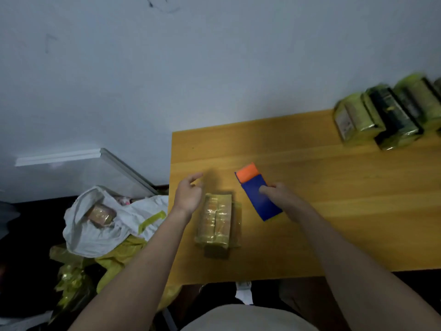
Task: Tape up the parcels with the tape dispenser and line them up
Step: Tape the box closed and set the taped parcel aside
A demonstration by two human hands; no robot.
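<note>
One wooden table (pixel 334 211) against a pale wall (pixel 214 68). One parcel (pixel 216 220) wrapped in yellowish film, lying flat near the table's left front edge, long side running away from the viewer. One tape dispenser (pixel 259 194), blue body with orange end, lying just right of the parcel, orange end pointing away. Left hand (pixel 188 194) raised just left of the parcel's far end, fingers loosely curved and spread, holding nothing, not touching the parcel. Right hand (pixel 276 192) on the dispenser's right side, thumb laid across the blue body and fingers hidden behind it; grip appears closed round the dispenser. Row of taped parcels (pixel 386 115) at the far right corner of the table, standing side by side and touching; three clearly countable, a fourth cut off by the frame edge, blurred. On the floor left of the table: one white bag (pixel 100 230) holding one further wrapped parcel (pixel 100 215), with crumpled yellow wrapping (pixel 71 278) beneath and beside it.
</note>
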